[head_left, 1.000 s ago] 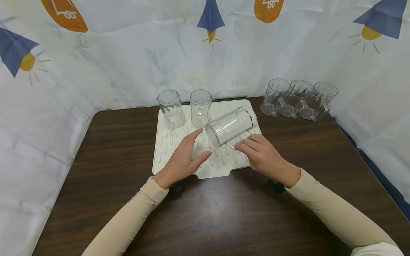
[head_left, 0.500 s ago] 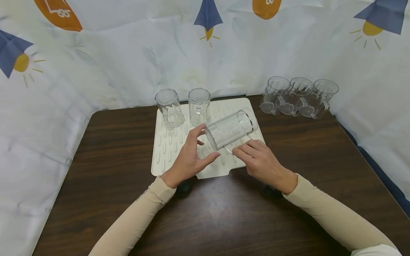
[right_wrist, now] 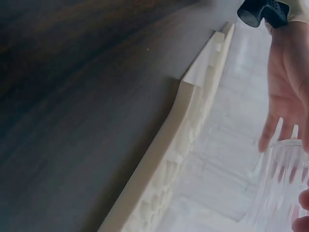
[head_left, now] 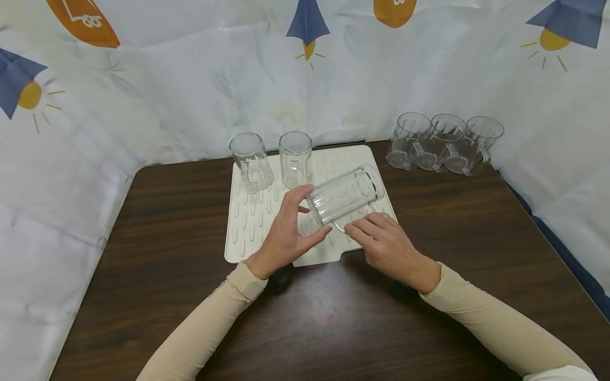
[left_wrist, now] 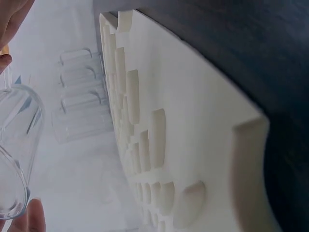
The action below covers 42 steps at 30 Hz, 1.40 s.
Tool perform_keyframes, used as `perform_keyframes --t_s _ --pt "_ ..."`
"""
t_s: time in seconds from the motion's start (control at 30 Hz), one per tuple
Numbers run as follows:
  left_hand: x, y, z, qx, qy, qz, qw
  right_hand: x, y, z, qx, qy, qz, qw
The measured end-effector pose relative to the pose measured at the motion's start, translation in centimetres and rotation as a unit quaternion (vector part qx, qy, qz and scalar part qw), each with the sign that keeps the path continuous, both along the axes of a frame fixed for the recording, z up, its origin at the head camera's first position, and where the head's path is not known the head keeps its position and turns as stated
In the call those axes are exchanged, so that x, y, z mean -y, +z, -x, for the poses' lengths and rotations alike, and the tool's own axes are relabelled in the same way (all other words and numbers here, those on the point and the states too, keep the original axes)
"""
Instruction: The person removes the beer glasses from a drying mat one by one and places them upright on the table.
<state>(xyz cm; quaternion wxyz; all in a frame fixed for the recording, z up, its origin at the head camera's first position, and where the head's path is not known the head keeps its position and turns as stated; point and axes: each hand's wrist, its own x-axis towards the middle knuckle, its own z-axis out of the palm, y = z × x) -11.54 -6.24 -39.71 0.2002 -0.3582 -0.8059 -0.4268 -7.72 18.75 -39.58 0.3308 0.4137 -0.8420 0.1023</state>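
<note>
A clear glass mug (head_left: 345, 196) lies tilted on its side over the white ridged drying mat (head_left: 243, 227), in the head view. My right hand (head_left: 378, 238) grips its handle with curled fingers. At the mug's left end is my left hand (head_left: 288, 227), its thumb and fingers spread around the edge, index fingertip right on the glass. In the left wrist view a fingertip meets the round edge of the mug (left_wrist: 24, 130). The right wrist view shows the left fingers (right_wrist: 285, 128) reaching behind that mug (right_wrist: 277, 188).
Two clear glasses (head_left: 252, 164) stand side by side on the back left of the mat. Three glass mugs (head_left: 445, 145) stand close together at the table's back right. A printed white curtain (head_left: 190, 95) hangs behind the dark wooden table (head_left: 167, 227).
My left hand has moved right and its fingers have come onto the mug's left end. The right hand and the mug have shifted slightly down in view.
</note>
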Motion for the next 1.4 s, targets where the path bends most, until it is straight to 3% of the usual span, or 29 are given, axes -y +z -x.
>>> perform_keyframes --t_s 0.5,0.73,0.97,1.1,1.2,1.4 --pt "-0.3 -0.4 0.1 -0.021 0.0 -0.007 0.9997 0.0 -0.5 0.2 0.003 0.019 0.013 0.9997" --pt "-0.2 -0.4 0.1 -0.035 -0.01 -0.016 0.9992 -0.1 -0.1 -0.1 0.017 0.01 -0.006 0.9998" --pt "-0.2 -0.2 0.2 -0.04 -0.013 -0.03 0.9987 -0.2 0.4 0.2 -0.021 0.057 0.05 0.9969" --pt "-0.2 -0.2 0.3 -0.052 -0.013 -0.032 0.9981 -0.1 0.8 0.5 -0.05 0.076 0.134 0.9868" --pt "-0.2 -0.2 0.3 -0.062 -0.015 -0.028 0.9976 -0.1 1.1 0.5 -0.048 0.08 0.213 0.9727" --pt "-0.1 0.1 0.4 -0.072 -0.013 -0.027 0.997 -0.5 1.2 0.6 0.036 0.037 0.338 0.9399"
